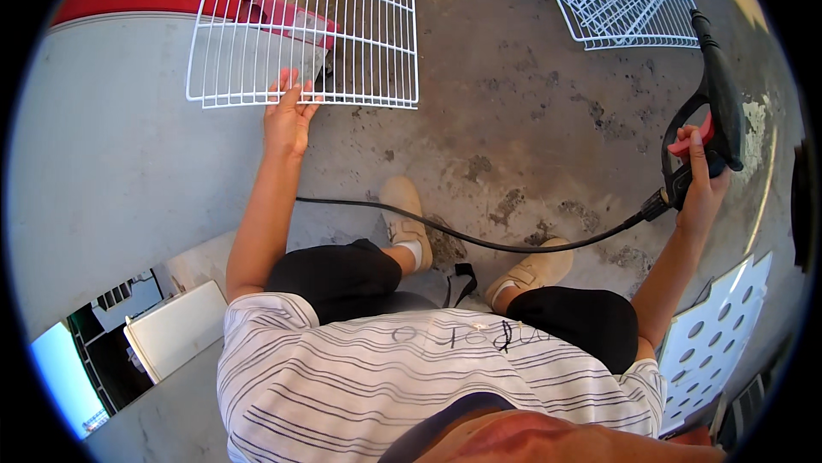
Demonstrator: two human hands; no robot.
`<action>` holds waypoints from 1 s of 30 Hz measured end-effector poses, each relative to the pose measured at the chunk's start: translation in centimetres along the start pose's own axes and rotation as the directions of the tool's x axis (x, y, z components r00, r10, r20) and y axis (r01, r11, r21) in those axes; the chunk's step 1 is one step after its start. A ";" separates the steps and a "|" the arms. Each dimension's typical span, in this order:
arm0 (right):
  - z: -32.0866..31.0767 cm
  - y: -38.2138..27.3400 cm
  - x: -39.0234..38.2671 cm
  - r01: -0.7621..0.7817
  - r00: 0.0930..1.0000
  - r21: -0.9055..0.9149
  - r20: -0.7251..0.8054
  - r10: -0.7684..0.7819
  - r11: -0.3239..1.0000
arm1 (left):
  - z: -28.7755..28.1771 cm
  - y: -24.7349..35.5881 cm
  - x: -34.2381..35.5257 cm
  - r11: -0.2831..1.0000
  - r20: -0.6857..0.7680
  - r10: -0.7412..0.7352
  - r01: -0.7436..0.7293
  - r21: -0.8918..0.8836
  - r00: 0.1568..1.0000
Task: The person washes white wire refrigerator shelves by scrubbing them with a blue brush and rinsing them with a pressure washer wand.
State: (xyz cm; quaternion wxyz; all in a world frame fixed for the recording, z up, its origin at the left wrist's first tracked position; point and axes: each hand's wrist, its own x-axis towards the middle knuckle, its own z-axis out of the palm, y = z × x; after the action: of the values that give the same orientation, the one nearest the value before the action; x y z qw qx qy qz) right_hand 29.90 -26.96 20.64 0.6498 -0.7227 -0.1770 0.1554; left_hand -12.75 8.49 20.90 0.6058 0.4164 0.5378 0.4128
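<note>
My left hand [288, 116] grips the near edge of a white wire rack [368, 35], which it holds up at the upper left. In my right hand [698, 172], at the right, is a black pressure washer gun [726, 103] with a red trigger [704, 133]; my fingers are on the handle and trigger. A black hose [539, 247] runs from the gun's base leftward, past my feet. Several more white wire racks [616, 0] lie stacked at the upper right, beyond the gun.
The floor [531, 137] is stained concrete. A pale grey panel [103, 163] with a red edge [128, 0] fills the left. A white panel with holes [693, 369] is at the lower right, and a cream lid-like piece [171, 330] at the lower left.
</note>
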 end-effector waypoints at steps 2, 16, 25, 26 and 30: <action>0.3 -0.6 -0.4 -0.014 1.000 -0.010 -0.001 0.014 1.000 | 0.2 -1.3 -0.2 0.999 -0.013 -0.028 0.027 -0.030 1.000; 0.0 0.2 0.0 -0.061 0.997 0.097 -0.036 0.065 0.993 | -1.2 -2.8 -1.9 0.784 0.063 -0.587 0.547 0.294 0.807; -1.6 3.0 -1.1 -0.170 0.978 0.070 -0.107 0.177 0.983 | 21.1 -11.2 0.9 0.334 0.769 -0.423 -0.706 0.624 0.479; -2.0 3.4 -1.5 -0.179 0.974 0.070 -0.124 0.187 0.981 | 24.8 -13.0 1.6 0.257 0.849 -0.349 -0.830 0.494 0.397; -3.6 4.8 -2.6 -0.233 0.952 0.074 -0.185 0.243 0.970 | 35.3 -19.6 4.0 -0.211 0.993 0.096 -0.974 0.083 0.064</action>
State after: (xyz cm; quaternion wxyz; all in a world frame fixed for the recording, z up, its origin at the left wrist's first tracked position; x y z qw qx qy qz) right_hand 29.53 -31.77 16.24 0.6586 -0.7336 -0.0207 0.1664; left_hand 23.72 4.01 3.74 0.0522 0.9958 0.0113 0.0738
